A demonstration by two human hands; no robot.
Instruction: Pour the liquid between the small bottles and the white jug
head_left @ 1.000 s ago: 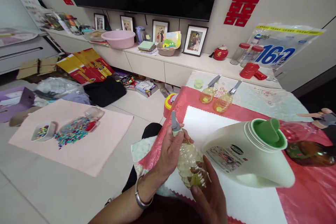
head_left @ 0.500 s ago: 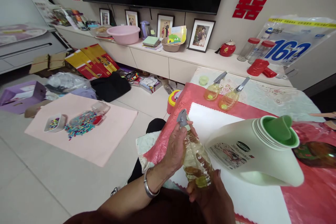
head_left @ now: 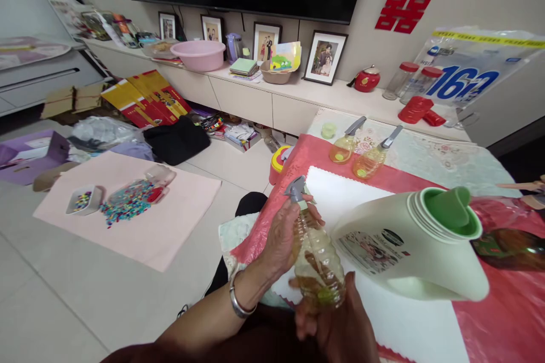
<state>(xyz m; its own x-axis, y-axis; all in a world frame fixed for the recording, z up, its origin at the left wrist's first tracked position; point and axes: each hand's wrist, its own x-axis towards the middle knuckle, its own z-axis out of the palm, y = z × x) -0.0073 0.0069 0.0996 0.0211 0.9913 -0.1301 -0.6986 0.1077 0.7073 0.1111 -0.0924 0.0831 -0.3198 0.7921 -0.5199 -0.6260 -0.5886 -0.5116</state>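
Note:
Over my lap, at the table's near edge, I hold a clear ribbed spray bottle (head_left: pixel 317 258) with a grey head and some yellowish liquid in it. My left hand (head_left: pixel 283 232), with a silver bangle at the wrist, is closed round its upper part below the head. Low down, my right hand (head_left: pixel 347 323) cups the base; its fingers are partly hidden and slightly blurred. Two similar grey-topped bottles stand farther back, one at left (head_left: pixel 342 148) and one at right (head_left: pixel 370 160). Just right of my hands is a big pale green jug (head_left: pixel 383 244) with a green spout.
A white board (head_left: pixel 327 193) lies on the red table cover (head_left: pixel 498 317). A small green cup (head_left: pixel 328 130) is at the back, and a dark bottle (head_left: pixel 506 248) lies at right. On the floor at left, a pink sheet (head_left: pixel 170 244) bears colourful small pieces and a white box (head_left: pixel 91 204).
The spray bottle has turned slightly between my hands. My right hand's fingers have shifted and loosened at its base, while my left hand keeps its hold. The view has moved slightly.

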